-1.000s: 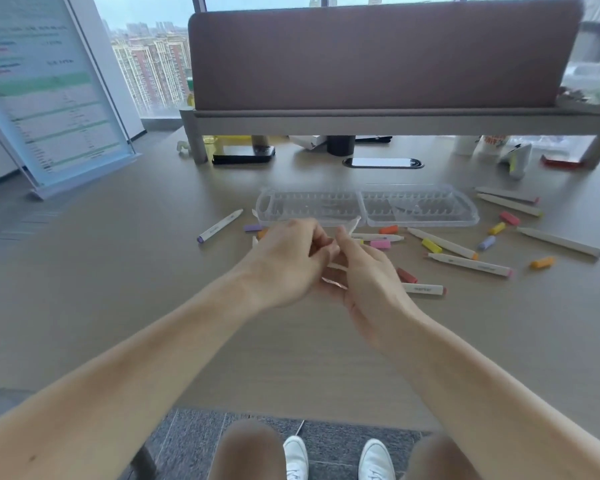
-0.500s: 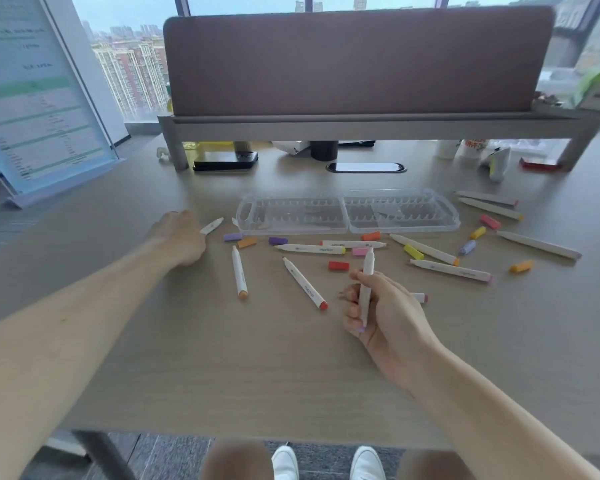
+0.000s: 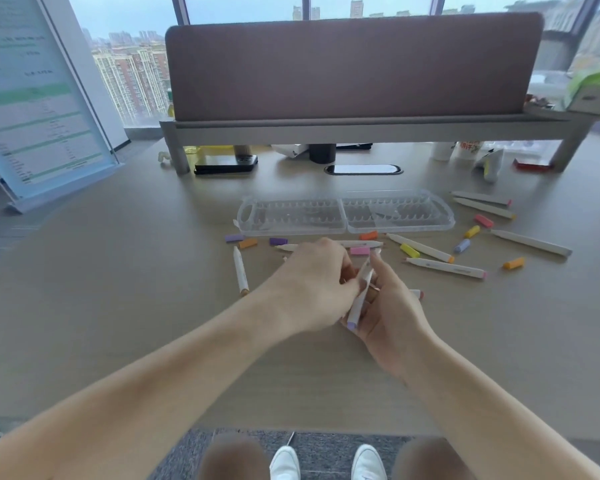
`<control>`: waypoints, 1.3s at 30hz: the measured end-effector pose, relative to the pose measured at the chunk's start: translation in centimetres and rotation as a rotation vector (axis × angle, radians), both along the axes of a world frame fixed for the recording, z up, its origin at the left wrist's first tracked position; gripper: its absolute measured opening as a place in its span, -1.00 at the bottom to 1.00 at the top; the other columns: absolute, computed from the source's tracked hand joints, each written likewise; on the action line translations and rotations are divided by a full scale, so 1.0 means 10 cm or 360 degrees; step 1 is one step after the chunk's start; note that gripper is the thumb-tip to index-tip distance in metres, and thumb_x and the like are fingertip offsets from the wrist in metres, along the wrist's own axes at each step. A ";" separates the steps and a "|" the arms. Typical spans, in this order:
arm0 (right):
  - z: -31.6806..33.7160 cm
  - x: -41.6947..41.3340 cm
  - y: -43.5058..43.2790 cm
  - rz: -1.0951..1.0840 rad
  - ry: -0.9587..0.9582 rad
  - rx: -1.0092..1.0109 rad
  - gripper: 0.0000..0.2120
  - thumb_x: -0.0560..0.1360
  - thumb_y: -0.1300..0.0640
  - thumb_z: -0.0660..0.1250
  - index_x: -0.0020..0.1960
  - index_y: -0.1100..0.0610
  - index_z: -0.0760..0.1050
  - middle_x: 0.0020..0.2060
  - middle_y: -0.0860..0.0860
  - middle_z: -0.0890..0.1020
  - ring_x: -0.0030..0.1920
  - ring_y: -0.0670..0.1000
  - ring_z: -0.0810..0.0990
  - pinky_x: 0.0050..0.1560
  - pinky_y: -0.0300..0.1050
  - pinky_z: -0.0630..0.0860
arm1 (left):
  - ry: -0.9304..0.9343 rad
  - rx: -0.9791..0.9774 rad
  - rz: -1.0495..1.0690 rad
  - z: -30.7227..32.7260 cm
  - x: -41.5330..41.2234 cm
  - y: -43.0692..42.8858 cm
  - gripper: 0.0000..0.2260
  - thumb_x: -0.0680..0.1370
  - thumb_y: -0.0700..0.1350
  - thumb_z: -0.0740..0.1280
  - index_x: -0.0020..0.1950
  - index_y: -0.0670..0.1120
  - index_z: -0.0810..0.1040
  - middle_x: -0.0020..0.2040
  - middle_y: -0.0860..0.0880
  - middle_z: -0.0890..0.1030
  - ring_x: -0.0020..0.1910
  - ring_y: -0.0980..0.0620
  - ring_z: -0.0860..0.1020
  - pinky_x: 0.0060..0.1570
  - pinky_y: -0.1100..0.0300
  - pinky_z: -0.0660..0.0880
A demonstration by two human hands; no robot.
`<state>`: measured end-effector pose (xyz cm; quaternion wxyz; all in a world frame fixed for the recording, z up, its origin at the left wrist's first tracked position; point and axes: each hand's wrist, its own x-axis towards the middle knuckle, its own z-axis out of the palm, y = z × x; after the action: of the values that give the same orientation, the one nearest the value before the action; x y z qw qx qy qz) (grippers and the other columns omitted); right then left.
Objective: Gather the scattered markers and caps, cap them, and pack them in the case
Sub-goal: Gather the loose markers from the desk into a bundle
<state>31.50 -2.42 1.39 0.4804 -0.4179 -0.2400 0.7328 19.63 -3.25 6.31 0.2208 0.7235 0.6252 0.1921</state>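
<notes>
Holding a white marker (image 3: 360, 299) slantwise, lilac end toward six o'clock, at six o'clock of the clear case (image 3: 347, 218). Gripped low by the right hand (image 3: 390, 315), pinched higher up by the left hand (image 3: 314, 287). Probably light, stiff and smooth; best taken mid-barrel, away from the tip. Beyond, loose caps (image 3: 360, 250) and other markers (image 3: 444, 268) strewn from nine to three o'clock across the table (image 3: 118, 278).

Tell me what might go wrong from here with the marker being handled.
Mismatched cap: the marker in the right hand has a lavender end, yet the pink cap lies nearest and the lavender cap far left. Knocking: the left hand hovers over markers on the table, and might scatter them.
</notes>
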 end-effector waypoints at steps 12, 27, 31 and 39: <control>0.00 0.21 -0.01 -0.0172 -0.0096 -0.0212 -0.71 0.72 -0.02 0.18 -0.05 0.16 0.43 -0.46 -0.01 0.46 -0.58 -0.12 0.30 -0.64 -0.31 0.22 | 0.0515 -0.0253 0.0689 -0.22 -1.09 0.37 -0.73 0.55 0.00 0.39 -0.34 -0.01 0.51 -0.46 0.12 0.62 -0.53 0.09 0.55 -0.34 0.28 0.40; 0.07 0.30 0.02 0.0261 0.0122 -0.0163 -0.42 0.60 -0.24 0.26 0.43 0.17 0.47 -0.07 0.21 0.71 -0.15 0.20 0.65 -0.45 -0.12 0.48 | -0.0033 -0.0178 -0.0032 0.19 0.20 0.01 -0.64 0.57 0.05 0.39 -0.28 -0.18 0.70 -0.39 -0.07 0.69 -0.38 0.03 0.69 -0.19 0.08 0.69; 0.05 0.40 0.04 -0.0109 0.0084 -0.0289 -0.77 0.66 0.08 0.32 0.15 0.25 0.53 -0.26 0.09 0.58 -0.36 0.02 0.54 -0.48 -0.17 0.50 | -0.0208 -0.0195 0.0187 0.15 -0.04 0.18 -0.63 0.60 0.06 0.42 -0.20 -0.23 0.66 -0.40 -0.08 0.66 -0.43 0.00 0.68 -0.42 0.19 0.58; 0.04 0.58 0.04 -0.0173 0.0036 -0.0296 -0.74 0.71 0.11 0.22 -0.08 0.24 0.50 -0.34 0.03 0.49 -0.50 -0.10 0.34 -0.62 -0.29 0.32 | 0.0055 -0.0391 0.0544 -0.27 -0.39 0.48 -0.74 0.51 -0.06 0.43 -0.24 -0.25 0.64 -0.38 -0.15 0.68 -0.46 -0.04 0.67 -0.38 0.10 0.67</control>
<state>37.32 -2.01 1.84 0.4813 -0.4648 -0.1426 0.7293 15.77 1.55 3.58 0.2607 0.5778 0.7612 0.1368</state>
